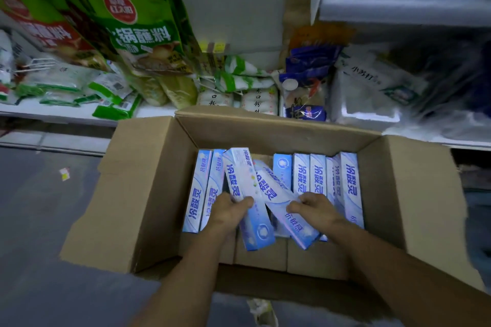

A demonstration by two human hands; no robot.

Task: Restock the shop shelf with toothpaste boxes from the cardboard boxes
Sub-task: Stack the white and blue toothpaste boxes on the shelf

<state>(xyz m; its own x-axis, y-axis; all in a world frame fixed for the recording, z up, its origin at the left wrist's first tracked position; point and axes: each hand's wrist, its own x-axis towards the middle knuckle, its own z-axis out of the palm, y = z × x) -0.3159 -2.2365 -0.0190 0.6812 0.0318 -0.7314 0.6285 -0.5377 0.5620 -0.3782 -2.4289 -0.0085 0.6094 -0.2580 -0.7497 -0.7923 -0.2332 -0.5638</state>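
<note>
Inside the cardboard box (148, 194), the left hand (228, 211) grips one tilted toothpaste box (240, 175). Just right of it, the right hand (314, 207) pinches a second tilted box (300, 228); upright boxes (350, 183) flank both hands.

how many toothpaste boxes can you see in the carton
9 toothpaste boxes: two upright at left, one tilted in the left hand, one in the right hand, five upright at right. Others may be hidden.
</note>
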